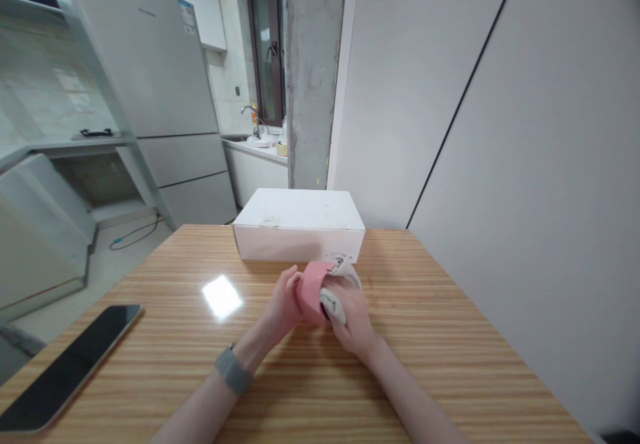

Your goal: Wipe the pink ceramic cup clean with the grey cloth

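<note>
Over the wooden table, my left hand (281, 305) is wrapped round the side of a pink cup (313, 289), which lies tilted with its mouth toward the right. My right hand (354, 316) grips a whitish cloth (334, 305) and presses it at the cup's mouth. Part of the cloth sticks up above my right knuckles, with a dark pattern on it. The inside of the cup and the fingertips of my right hand are hidden by the cloth.
A white box (300, 241) stands just beyond my hands on the wooden table (425, 364). At the left edge lies a black phone (73, 371). A pale wall (525, 184) runs along the right side; a fridge (145, 64) stands behind at the left.
</note>
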A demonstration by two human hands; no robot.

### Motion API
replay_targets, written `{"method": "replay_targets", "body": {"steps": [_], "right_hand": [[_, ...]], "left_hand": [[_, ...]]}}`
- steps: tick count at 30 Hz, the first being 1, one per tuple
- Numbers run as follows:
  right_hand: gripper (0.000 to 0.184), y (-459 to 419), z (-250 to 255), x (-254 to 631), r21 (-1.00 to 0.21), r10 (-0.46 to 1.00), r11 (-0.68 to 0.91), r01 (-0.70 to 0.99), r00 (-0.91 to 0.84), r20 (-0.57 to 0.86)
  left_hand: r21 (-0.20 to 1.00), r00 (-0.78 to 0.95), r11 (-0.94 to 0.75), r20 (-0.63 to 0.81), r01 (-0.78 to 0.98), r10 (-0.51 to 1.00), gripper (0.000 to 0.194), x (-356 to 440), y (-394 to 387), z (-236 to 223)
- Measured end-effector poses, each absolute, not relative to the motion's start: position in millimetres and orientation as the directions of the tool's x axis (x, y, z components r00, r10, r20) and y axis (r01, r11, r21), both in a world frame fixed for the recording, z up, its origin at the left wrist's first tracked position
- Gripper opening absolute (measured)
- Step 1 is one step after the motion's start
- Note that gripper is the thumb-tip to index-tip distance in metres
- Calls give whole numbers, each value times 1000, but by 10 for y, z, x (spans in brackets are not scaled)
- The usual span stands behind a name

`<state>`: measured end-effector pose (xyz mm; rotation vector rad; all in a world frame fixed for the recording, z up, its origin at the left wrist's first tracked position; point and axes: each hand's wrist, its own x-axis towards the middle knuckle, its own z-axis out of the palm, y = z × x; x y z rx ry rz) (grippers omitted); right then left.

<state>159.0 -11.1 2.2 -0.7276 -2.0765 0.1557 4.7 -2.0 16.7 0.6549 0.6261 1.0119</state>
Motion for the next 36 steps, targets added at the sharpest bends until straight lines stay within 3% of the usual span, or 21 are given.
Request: {"method": "replay_targets", "body": {"steps": [2, 4, 9, 13, 15, 17, 21, 23, 25, 29, 34, 36], "right_hand": [[37, -135, 35, 1550, -254, 463, 876, 411, -565, 683], [37, -153, 42, 1506, -221, 438, 889, 402, -602, 667], [28, -165, 46, 1498, -367, 550, 825, 430, -462, 696], [24, -155, 53, 1565, -498, 644, 735, 461, -243, 726], [24, -155, 54, 1591, -498, 635, 730, 469, -195, 747], [27, -163, 52, 1603, -401, 577, 776, 487, -292, 763], [46, -191, 37, 1570, -80, 386, 884, 461, -621, 683], [49, -205, 31, 1537, -24, 339, 902, 431, -675, 656], [45, -218, 32, 1511, -87, 363, 902, 422, -635, 682], [31, -225, 51, 1518, -337, 505, 851, 404, -452, 735], [26, -181, 22, 1573, -576, 669, 697, 426, -100, 736], [25, -169, 7, 1585, -602, 675, 682, 415, -40, 737]], "left_hand": [[741, 403, 419, -218, -525, 889, 51, 7, 27, 142], [789, 407, 403, -214, -463, 888, 50, -42, 85, 73], [882, 315, 251, -125, -399, 941, 47, -60, 143, -101], [840, 461, 221, 40, -496, 887, 47, 39, 33, -29], [801, 495, 229, 93, -552, 864, 47, 70, -20, 67], [771, 468, 242, 81, -588, 880, 46, 64, -46, 156], [759, 423, 316, -59, -569, 904, 54, -25, -27, 206], [777, 424, 350, -118, -524, 898, 56, -62, 1, 165], [808, 405, 342, -141, -479, 903, 54, -72, 28, 107], [886, 286, 189, -67, -423, 956, 45, -43, 23, 36], [857, 427, 149, 90, -494, 900, 43, 7, -92, 87], [850, 427, 138, 110, -508, 898, 43, 20, -107, 105]]}}
